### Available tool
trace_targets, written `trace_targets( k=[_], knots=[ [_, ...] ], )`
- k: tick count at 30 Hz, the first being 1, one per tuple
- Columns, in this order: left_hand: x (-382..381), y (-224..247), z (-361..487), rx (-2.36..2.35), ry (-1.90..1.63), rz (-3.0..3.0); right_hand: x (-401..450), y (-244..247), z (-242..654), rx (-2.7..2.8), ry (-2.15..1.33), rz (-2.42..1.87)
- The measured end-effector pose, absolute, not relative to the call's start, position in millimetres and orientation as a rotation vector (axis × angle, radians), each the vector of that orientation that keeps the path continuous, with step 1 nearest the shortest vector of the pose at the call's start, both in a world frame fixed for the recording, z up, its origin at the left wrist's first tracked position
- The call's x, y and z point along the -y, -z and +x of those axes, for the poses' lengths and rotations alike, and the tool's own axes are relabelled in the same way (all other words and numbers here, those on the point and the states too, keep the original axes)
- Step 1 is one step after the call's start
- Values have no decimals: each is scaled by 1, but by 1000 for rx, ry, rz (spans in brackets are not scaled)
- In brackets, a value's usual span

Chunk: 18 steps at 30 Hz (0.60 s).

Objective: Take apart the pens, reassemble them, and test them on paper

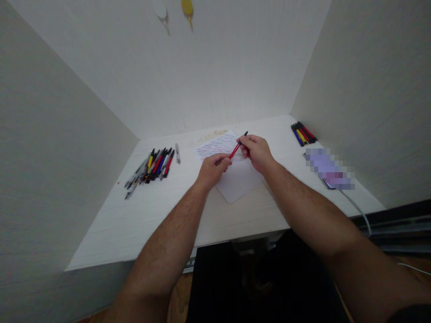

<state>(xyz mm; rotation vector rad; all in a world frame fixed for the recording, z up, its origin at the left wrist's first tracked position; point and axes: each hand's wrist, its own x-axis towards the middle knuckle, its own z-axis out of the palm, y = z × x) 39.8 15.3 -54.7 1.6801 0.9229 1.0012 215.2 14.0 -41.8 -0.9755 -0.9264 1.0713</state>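
A red pen [235, 150] with a black tip end is held slantwise between both hands above a sheet of paper. My left hand [214, 169] pinches its lower red end. Higher up, the fingers of my right hand [256, 151] are closed on the pen's black part. Beneath them lies the paper [235, 185], its upper part covered with written lines and its lower part blank. To the left is a pile of pens [156, 164] in red, blue, yellow, black and grey, with one clear pen [178, 153] apart from it.
Several pens [303, 133] lie in a row at the table's back right. A phone [326, 169], its screen blurred, lies nearer with a cable [358, 209] running off the edge. Walls enclose the white table [111, 229] at the back and sides.
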Motion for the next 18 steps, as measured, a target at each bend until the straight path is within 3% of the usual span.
trace_targets(
  k=[5, 18],
  knots=[
    [-16, 55, 39, -767, -1050, 1566, -17, 36, 223, 726, -1090, -943],
    [-23, 66, 40, -871, -1052, 1669, -13, 38, 216, 822, -1085, -899]
  ],
)
